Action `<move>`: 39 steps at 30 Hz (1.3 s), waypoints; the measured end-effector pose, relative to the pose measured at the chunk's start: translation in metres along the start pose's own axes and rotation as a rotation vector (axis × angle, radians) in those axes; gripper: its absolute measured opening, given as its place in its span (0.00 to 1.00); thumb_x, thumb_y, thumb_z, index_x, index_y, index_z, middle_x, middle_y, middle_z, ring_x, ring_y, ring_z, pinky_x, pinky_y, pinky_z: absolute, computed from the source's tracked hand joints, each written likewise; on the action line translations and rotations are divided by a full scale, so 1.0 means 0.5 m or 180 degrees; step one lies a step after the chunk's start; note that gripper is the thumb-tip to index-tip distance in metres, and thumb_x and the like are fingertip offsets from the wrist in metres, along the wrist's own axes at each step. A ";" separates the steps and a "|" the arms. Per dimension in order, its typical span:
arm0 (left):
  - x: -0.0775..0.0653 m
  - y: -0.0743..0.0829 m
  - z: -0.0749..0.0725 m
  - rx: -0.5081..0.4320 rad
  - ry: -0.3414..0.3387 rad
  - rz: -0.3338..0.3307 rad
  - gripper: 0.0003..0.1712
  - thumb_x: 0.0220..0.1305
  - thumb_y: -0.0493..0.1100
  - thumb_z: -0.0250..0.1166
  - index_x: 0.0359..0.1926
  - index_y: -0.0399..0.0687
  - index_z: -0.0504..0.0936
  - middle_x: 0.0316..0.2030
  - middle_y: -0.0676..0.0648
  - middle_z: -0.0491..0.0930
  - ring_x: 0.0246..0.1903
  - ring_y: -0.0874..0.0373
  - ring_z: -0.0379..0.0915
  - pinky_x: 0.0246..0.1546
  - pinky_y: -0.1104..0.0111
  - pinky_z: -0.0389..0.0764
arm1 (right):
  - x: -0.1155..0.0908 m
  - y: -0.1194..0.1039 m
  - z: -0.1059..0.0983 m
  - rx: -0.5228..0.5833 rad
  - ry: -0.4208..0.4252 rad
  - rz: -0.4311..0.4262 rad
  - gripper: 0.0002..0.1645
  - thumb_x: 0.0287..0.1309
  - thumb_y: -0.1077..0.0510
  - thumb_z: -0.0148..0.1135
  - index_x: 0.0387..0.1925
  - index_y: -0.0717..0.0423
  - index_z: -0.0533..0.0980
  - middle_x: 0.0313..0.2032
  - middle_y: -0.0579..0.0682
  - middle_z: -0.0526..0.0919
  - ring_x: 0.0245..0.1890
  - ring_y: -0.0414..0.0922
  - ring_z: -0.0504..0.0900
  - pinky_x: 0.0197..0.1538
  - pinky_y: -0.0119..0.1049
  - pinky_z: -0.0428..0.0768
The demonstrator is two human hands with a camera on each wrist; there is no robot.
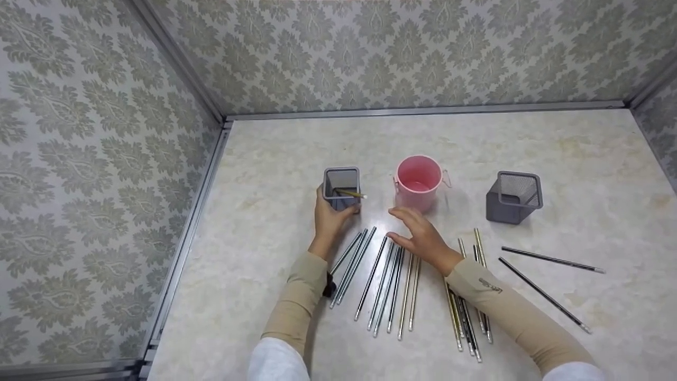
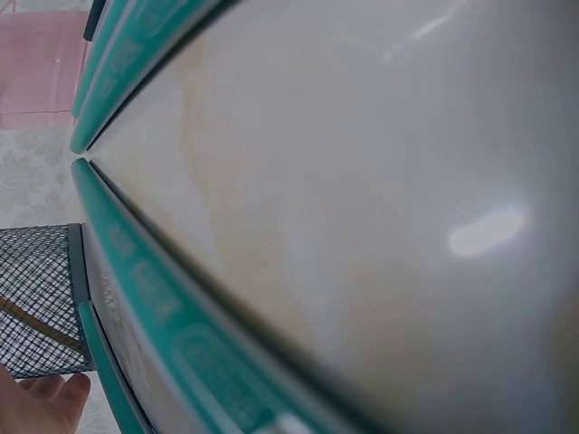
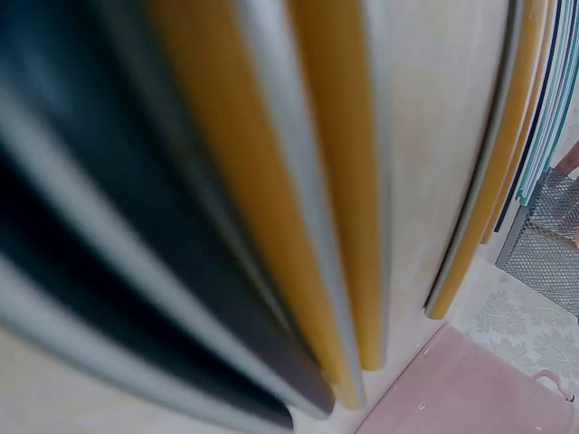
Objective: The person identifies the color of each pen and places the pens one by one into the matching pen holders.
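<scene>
My left hand (image 1: 329, 218) grips the left grey mesh pencil holder (image 1: 341, 170), thumb at its near right and fingers along its left side. One gold pencil (image 1: 349, 192) leans inside it, its white end over the right rim. My right hand (image 1: 420, 237) is held over the table just in front of the pink cup (image 1: 418, 198), thumb and fingers apart with nothing between them. Below it lies a row of teal, black and gold pencils (image 1: 390, 296). Teal pencils (image 2: 172, 298) loom large in the left wrist view, gold pencils (image 3: 344, 181) in the right wrist view.
A second grey mesh holder (image 1: 508, 211) stands to the right of the pink cup. More gold and black pencils (image 1: 465, 323) lie under the right forearm. Two dark pencils (image 1: 545, 293) lie apart at the right. Patterned walls (image 1: 370, 58) border the marbled table (image 1: 254, 201).
</scene>
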State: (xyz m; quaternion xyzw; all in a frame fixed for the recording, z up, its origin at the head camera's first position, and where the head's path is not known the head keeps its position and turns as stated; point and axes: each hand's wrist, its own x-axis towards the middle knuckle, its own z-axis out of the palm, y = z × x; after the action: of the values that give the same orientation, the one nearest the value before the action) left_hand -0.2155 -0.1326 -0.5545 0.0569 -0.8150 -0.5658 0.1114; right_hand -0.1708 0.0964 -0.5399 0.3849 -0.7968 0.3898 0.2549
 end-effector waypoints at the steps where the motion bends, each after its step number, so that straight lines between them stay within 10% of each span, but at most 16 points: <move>1: 0.000 0.000 0.000 0.0005 -0.0004 -0.0011 0.53 0.40 0.38 0.78 0.66 0.38 0.60 0.61 0.37 0.70 0.62 0.46 0.65 0.66 0.58 0.64 | -0.001 0.000 0.000 -0.0011 -0.0020 -0.0007 0.32 0.40 0.65 0.74 0.51 0.69 0.74 0.47 0.61 0.79 0.48 0.56 0.77 0.54 0.46 0.76; 39: -0.002 -0.001 -0.007 0.0139 -0.0068 -0.0029 0.55 0.41 0.43 0.79 0.68 0.39 0.57 0.62 0.39 0.69 0.63 0.47 0.65 0.66 0.59 0.64 | -0.053 -0.012 -0.045 0.0047 -0.0608 -0.0532 0.21 0.42 0.64 0.72 0.42 0.66 0.78 0.41 0.55 0.82 0.43 0.49 0.81 0.52 0.34 0.78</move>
State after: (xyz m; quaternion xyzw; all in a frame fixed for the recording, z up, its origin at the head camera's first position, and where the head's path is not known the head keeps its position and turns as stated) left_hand -0.2135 -0.1357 -0.5541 0.0570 -0.8280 -0.5489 0.0988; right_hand -0.1482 0.1231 -0.5434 0.4872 -0.7797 0.3347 0.2066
